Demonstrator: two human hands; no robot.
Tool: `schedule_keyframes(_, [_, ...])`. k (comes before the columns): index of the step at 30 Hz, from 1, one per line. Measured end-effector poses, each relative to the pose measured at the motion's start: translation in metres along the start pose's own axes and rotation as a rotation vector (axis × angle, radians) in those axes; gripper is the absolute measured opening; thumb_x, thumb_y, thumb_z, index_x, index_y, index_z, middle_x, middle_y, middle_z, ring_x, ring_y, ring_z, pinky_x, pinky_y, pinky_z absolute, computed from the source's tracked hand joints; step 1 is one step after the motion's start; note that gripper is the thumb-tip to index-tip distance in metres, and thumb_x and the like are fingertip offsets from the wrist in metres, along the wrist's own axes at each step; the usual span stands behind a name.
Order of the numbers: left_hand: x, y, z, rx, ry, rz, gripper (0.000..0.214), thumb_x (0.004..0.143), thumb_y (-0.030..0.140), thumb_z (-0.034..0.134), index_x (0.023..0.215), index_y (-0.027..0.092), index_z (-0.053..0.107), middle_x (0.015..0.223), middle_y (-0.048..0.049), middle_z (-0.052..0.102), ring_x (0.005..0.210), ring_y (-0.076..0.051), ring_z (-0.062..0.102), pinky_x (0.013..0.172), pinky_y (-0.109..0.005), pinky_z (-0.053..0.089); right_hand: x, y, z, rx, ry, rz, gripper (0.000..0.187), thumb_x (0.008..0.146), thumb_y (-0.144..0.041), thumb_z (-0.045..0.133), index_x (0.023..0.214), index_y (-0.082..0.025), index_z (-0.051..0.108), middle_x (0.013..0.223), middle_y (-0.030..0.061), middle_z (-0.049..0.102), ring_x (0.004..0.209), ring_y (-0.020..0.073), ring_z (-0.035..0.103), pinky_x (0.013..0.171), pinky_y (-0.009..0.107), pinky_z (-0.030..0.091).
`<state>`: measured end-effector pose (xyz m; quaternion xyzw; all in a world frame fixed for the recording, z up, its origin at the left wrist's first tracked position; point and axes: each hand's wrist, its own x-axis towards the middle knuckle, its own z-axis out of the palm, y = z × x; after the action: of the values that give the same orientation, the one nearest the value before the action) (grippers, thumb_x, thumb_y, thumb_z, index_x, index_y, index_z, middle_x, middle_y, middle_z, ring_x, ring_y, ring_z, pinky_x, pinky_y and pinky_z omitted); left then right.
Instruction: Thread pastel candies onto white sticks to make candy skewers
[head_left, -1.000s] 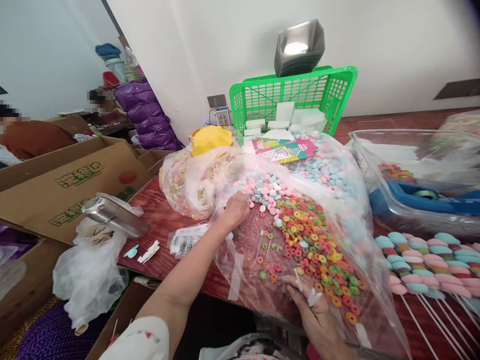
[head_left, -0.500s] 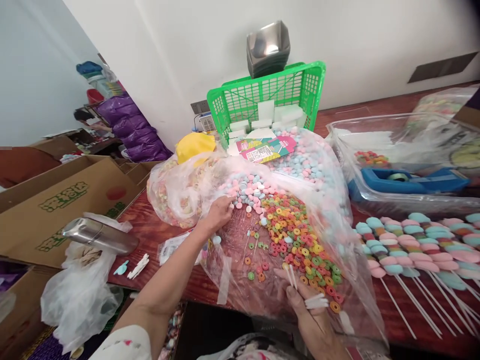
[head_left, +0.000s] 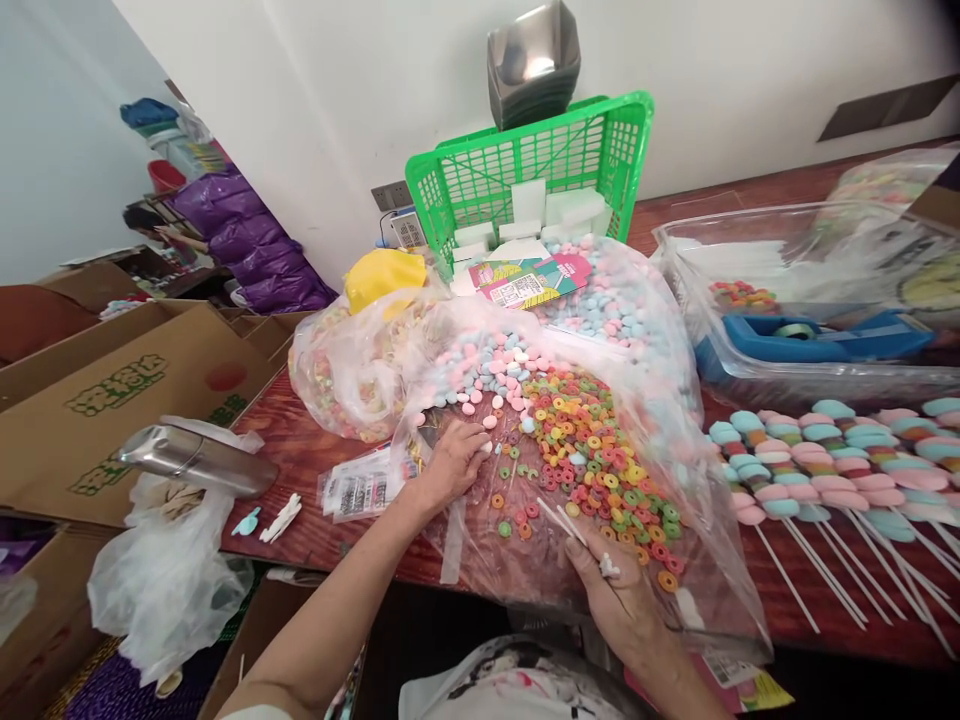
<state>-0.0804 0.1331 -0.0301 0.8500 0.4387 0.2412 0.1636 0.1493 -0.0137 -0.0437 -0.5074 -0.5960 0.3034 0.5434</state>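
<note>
My left hand (head_left: 454, 464) is over the clear plastic sheet with its fingers curled together, at the near edge of the pink and blue candies (head_left: 491, 368). Something pale shows at its fingertips; I cannot make out what they hold. My right hand (head_left: 616, 590) is closed around thin white sticks (head_left: 561, 522), whose ends point up and left from the thumb. Just beyond it lies a heap of colourful ring candies (head_left: 600, 455). Several loose rings (head_left: 517, 520) are scattered between the hands. On the right, finished candy skewers (head_left: 825, 455) lie in a row with white sticks towards me.
A green basket (head_left: 525, 150) with white boxes stands at the back. A clear bin (head_left: 810, 385) at right holds a blue tape dispenser (head_left: 817, 340). On the left are a steel flask (head_left: 202, 462), a bag of rings (head_left: 345, 370) and a cardboard box (head_left: 135, 400). Another person is far left.
My left hand has drawn back from the pink and blue candies, rightward and towards me. In my right hand the sticks now lean further left. The whole view has shifted slightly.
</note>
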Motion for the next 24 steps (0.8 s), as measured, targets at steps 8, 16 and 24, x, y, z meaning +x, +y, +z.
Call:
schedule_keyframes(8, [0.006, 0.030, 0.001, -0.274, 0.123, -0.158, 0.031, 0.078, 0.019, 0.061, 0.108, 0.017, 0.069, 0.099, -0.0098, 0.071, 0.084, -0.020, 0.065, 0.075, -0.032, 0.052, -0.005, 0.003, -0.003, -0.028, -0.023, -0.053, 0.030, 0.094, -0.024, 0.048, 0.109, -0.017, 0.073, 0.065, 0.0009, 0.071, 0.051, 0.0144, 0.063, 0.049, 0.023, 0.053])
schedule_keyframes(16, [0.002, 0.104, 0.008, -0.716, 0.232, -0.239, 0.015, 0.072, 0.018, 0.072, 0.086, 0.018, 0.076, 0.088, -0.0048, 0.068, 0.087, -0.017, 0.062, 0.080, -0.028, 0.048, -0.004, 0.001, -0.012, -0.256, -0.021, -0.201, 0.046, 0.083, -0.004, 0.038, 0.116, -0.013, 0.068, 0.101, 0.0095, 0.077, 0.085, 0.0187, 0.075, 0.077, 0.028, 0.059])
schedule_keyframes(24, [-0.004, 0.118, 0.011, -1.046, 0.282, -0.424, 0.024, 0.065, 0.016, 0.078, 0.088, 0.021, 0.077, 0.089, -0.0030, 0.074, 0.083, -0.016, 0.065, 0.079, -0.027, 0.050, -0.006, -0.001, -0.019, -0.398, -0.026, -0.160, 0.047, 0.083, -0.007, 0.037, 0.116, -0.013, 0.069, 0.092, 0.0101, 0.078, 0.072, 0.0205, 0.076, 0.064, 0.029, 0.061])
